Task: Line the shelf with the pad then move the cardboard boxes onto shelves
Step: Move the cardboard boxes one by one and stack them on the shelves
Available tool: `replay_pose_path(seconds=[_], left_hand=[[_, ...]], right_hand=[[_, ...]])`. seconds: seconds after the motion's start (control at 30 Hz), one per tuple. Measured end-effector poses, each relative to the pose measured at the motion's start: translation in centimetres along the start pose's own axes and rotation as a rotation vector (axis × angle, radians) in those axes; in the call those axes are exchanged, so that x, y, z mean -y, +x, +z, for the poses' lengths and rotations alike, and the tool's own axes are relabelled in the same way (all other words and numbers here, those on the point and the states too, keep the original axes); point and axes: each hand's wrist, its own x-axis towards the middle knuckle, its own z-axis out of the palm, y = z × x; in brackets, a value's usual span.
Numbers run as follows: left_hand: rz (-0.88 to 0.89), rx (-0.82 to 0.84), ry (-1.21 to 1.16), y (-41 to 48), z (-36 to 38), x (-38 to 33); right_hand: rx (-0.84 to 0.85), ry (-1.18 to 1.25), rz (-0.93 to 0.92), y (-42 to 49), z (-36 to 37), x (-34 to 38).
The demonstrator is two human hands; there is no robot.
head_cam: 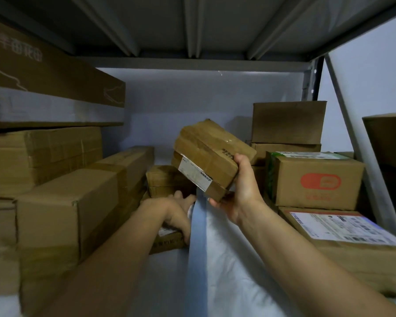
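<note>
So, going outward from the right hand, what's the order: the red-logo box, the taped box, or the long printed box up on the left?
1. taped box, gripped in the right hand.
2. red-logo box, just to the hand's right.
3. long printed box, high on the left stack.

One wide-angle camera, worn on the head, looks forward and slightly down into a grey metal shelf bay (215,64) from close at its open front. The grey ribbed metal underside of the upper shelf (192,24) fills the frame's top; the white back wall (192,99) faces the lens. From the bottom edge the left hand (177,211) and the right hand (242,191), gripping a small taped brown cardboard box (210,156), reach to near centre.
</note>
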Motion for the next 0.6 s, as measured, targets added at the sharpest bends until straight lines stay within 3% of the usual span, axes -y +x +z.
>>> replay_pose_path(seconds=[0.3, 0.47, 0.6], left_hand=[[-0.009, -0.338, -0.368, -4.8, -2.8, -0.5], [0.059, -0.576, -0.627, -7.1, -3.6, -1.0], [0.165, -0.767, -0.697, -8.8, -4.6, -2.5]], right_hand=[[0.106, 0.175, -0.105, -2.8, 0.3, 4.3], [0.192, 0.163, -0.157, -5.0, -0.2, 6.7], [0.193, 0.139, -0.206, -6.4, -1.6, 8.4]])
